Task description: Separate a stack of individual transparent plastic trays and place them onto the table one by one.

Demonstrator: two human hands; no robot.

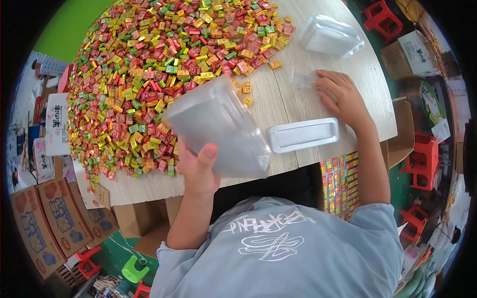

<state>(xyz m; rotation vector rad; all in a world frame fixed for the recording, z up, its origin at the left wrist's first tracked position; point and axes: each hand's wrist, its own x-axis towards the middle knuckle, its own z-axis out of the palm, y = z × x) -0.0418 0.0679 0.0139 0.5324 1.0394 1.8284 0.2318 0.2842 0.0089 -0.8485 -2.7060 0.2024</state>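
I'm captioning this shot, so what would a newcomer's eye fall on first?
Probably the huge heap of small red, yellow and green pieces across the table's upper left. Next, the clear plastic packaging the left hand holds beside it, then the pale shallow tray lying to its right.

Wide fisheye view from the person's head, close above, steeply downward onto the tabletop (280, 105)
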